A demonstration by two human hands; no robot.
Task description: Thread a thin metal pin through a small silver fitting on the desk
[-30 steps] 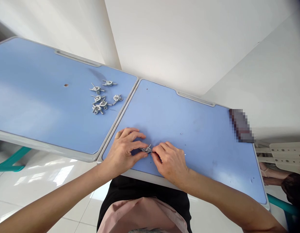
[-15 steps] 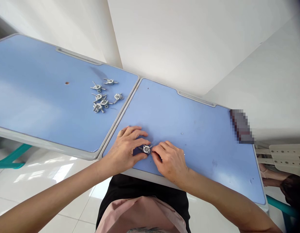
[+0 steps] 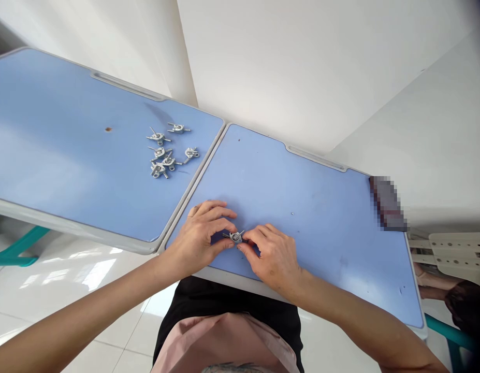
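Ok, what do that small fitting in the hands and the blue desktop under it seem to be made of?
The small fitting looks like bare cast metal, perhaps zinc or aluminium: dull silver with a matte sheen, alloy uncertain. The desktop looks like blue plastic or laminate: smooth, faintly glossy, lightly scuffed.

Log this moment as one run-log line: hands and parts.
left hand: pinching small metal fitting | right hand: pinching same fitting | nearby: similar fittings on adjacent blue tabletop
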